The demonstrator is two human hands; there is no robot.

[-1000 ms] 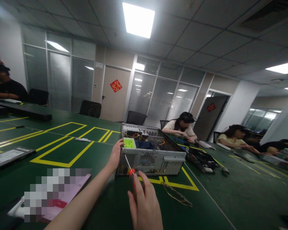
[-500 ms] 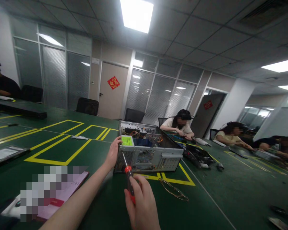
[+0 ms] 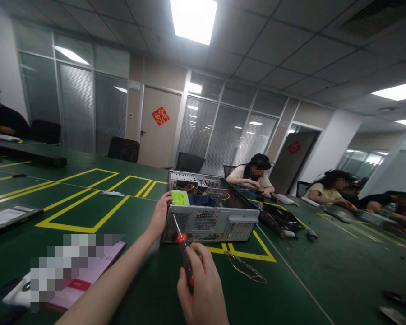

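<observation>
An open grey computer case (image 3: 219, 219) lies on its side on the green table (image 3: 128, 225), its wiring and a green-labelled power supply (image 3: 180, 198) showing. My left hand (image 3: 160, 216) grips the case's near left corner. My right hand (image 3: 201, 289) is closed round a red-and-black screwdriver (image 3: 184, 253). The screwdriver's metal tip points up at the rear panel of the case, near its lower left.
A pair of glasses (image 3: 245, 267) lies right of my right hand. A pink booklet (image 3: 84, 275) sits at the near left, a dark tray (image 3: 6, 216) further left. Other people work at the far right (image 3: 257, 178) and far left (image 3: 2, 119). Yellow tape lines mark the table.
My right hand has slid further up the screwdriver handle and tilted the tip closer to the case's rear panel. My left hand stays on the case corner.
</observation>
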